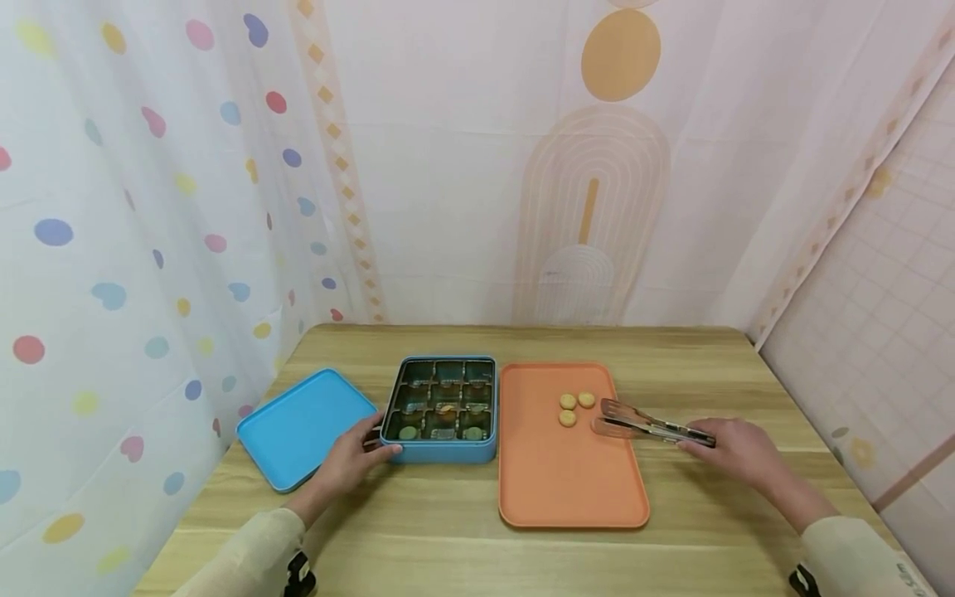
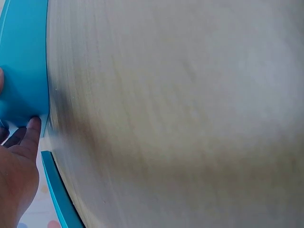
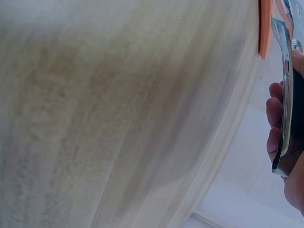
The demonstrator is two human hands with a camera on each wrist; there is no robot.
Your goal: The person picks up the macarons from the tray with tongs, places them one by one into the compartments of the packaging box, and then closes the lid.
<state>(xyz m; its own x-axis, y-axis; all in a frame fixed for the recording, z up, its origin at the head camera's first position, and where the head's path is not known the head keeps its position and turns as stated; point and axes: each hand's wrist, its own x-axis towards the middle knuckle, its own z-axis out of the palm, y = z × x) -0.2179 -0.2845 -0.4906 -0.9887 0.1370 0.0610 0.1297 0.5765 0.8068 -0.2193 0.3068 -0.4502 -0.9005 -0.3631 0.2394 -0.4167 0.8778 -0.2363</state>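
In the head view my left hand grips the front left corner of a blue box, its thumb along the front wall. A dark insert with several square compartments sits in the box. Green round pieces lie in its front left and front right compartments, and a small orange-yellow piece in the middle one. My right hand holds a pair of tongs by the black handles. The tongs' tips are spread over the right edge of an orange tray, beside three small yellow round pieces.
A blue lid lies on the wooden table left of the box, under the left forearm's side. The orange tray stands close to the box's right wall. Patterned curtains hang behind the table and at both sides.
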